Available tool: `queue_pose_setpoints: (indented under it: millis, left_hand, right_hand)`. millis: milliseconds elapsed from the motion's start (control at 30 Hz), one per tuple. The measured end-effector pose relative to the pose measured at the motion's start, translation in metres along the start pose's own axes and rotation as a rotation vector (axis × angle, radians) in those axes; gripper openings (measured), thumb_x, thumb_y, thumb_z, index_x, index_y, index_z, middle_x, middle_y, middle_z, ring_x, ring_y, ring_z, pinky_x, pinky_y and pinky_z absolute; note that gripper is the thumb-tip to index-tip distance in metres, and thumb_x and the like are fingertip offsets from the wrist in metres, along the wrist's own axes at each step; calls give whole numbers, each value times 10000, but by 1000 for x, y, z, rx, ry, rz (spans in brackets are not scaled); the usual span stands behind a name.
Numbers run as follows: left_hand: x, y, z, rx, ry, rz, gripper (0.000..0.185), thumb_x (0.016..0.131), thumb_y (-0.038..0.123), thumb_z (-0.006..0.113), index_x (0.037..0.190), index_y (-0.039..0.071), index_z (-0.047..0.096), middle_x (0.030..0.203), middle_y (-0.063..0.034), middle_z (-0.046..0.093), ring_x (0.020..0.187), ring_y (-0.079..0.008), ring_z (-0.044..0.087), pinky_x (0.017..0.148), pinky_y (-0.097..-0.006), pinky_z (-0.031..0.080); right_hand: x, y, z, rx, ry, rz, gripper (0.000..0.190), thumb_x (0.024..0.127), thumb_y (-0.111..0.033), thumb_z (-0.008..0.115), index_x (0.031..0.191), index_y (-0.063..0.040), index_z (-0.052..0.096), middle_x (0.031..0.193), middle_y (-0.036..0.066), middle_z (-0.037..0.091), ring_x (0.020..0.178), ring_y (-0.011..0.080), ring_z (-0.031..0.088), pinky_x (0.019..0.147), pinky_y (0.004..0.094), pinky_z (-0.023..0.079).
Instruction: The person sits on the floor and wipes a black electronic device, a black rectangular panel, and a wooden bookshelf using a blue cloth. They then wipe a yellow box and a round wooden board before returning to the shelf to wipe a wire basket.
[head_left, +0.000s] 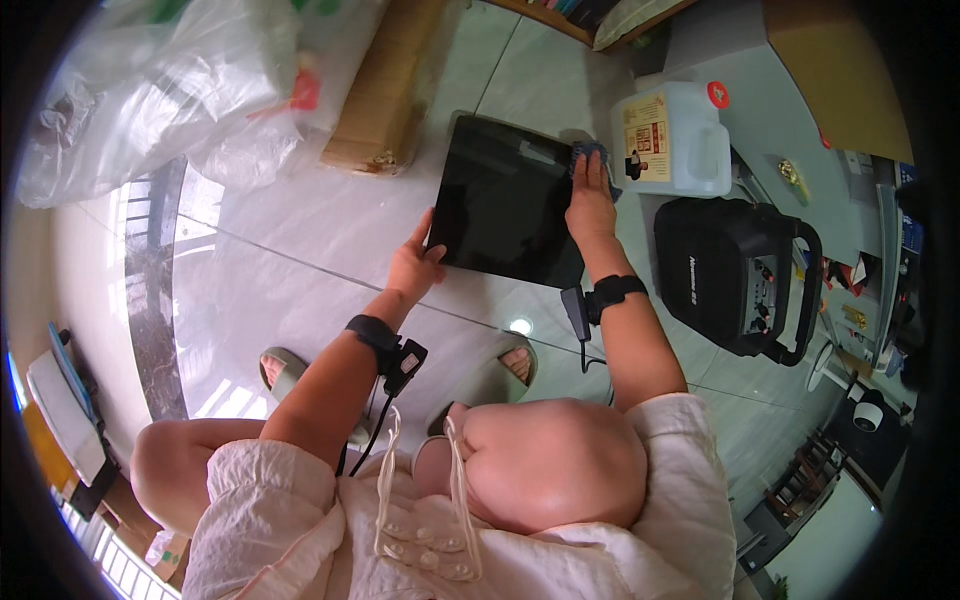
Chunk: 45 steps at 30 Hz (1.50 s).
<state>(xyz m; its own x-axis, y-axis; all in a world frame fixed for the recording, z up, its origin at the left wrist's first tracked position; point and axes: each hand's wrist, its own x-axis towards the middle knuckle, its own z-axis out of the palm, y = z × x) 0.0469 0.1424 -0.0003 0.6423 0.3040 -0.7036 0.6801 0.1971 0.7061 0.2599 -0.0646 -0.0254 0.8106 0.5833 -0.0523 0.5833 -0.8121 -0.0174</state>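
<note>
A flat, square device with a glossy black glass top (506, 202) lies on the tiled floor before me; it may be a bathroom scale. A small pale rectangle shows near its far edge. My left hand (416, 262) grips its near left corner, thumb over the top and index finger along the side. At the far right edge, my right hand (592, 199) holds a dark blue-grey cloth (579, 154) against the device, fingers stretched over the cloth. Part of the cloth is hidden under that hand.
Close on the right stand a translucent plastic jug (690, 142) with a red cap and a black portable speaker (705, 270). A long cardboard box (379, 97) and clear plastic bags (187, 82) lie far left. My slippered feet (514, 367) are nearer me.
</note>
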Motion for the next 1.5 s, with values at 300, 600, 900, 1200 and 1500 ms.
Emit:
queue_pose_setpoints:
  millis: [300, 600, 900, 1200, 1500]
  left_hand:
    - [6, -17, 2, -139, 10, -7, 635, 908, 11, 524, 1466, 232, 318, 799, -52, 630, 550, -109, 572, 529, -264, 520]
    - [18, -29, -2, -116, -36, 37, 640, 902, 9, 504, 1468, 240, 315, 727, -48, 630, 531, -130, 572, 544, -277, 511]
    - [5, -21, -5, -235, -109, 4, 645, 910, -24, 422, 1478, 250, 288, 823, -63, 600, 608, -121, 579, 590, -266, 514]
    - [6, -19, -13, -227, -142, -24, 620, 913, -44, 428, 1470, 205, 314, 877, -52, 615, 657, -136, 611, 630, -277, 544]
    - [10, -20, -17, -312, -164, -56, 628, 895, -66, 451, 1456, 193, 339, 927, -62, 615, 707, -187, 641, 688, -319, 580]
  right_hand:
    - [-103, -56, 6, 16, -32, 166, 543, 827, -19, 481, 1348, 88, 374, 1444, 296, 281, 1286, 452, 368, 1080, 416, 330]
    - [-108, -145, -4, 341, 70, -464, 410, 839, -40, 503, 1249, -37, 521, 1294, 171, 483, 1155, 369, 505, 901, 415, 490]
    - [-23, 8, -10, 63, 144, 276, 457, 831, -221, 613, 1270, -109, 554, 1227, 139, 513, 1037, 371, 525, 905, 432, 456]
    - [21, -34, 1, 258, 32, 411, 454, 776, -110, 571, 1218, -17, 523, 1194, 214, 477, 1096, 416, 489, 897, 465, 465]
    - [29, -129, -13, 380, 4, -128, 441, 776, -75, 567, 1214, -124, 574, 1155, 132, 531, 1053, 346, 530, 836, 413, 503]
